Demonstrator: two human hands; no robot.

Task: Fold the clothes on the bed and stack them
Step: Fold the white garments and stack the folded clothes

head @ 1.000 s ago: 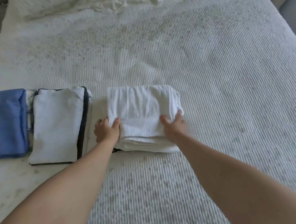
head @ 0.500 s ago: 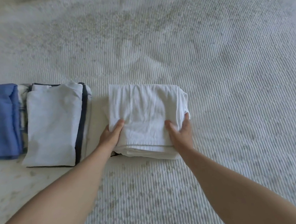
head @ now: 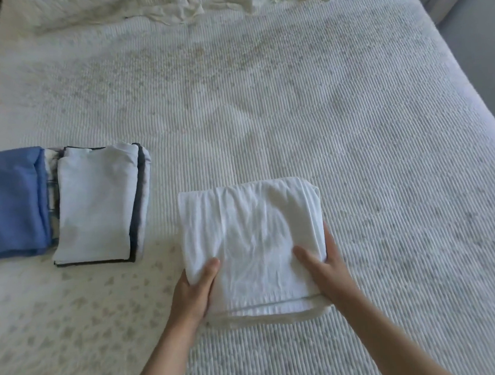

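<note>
A folded white garment (head: pixel 251 245) is held just above the bed's near middle. My left hand (head: pixel 193 292) grips its near left edge, thumb on top and fingers underneath. My right hand (head: pixel 323 265) grips its near right edge the same way. To the left lies a folded white piece with dark trim (head: pixel 96 203) on top of other folded cloth. A folded blue garment (head: pixel 9 203) lies beside it at the left edge of view.
The bed (head: pixel 353 137) has a ribbed white cover. Crumpled white bedding (head: pixel 188 2) lies along the far edge. A grey floor (head: pixel 481 42) shows past the bed's right side.
Both hands have slid under the white garment's near corners and gripped it. The garment has lifted and come nearer to me and a little right of the other folded clothes.
</note>
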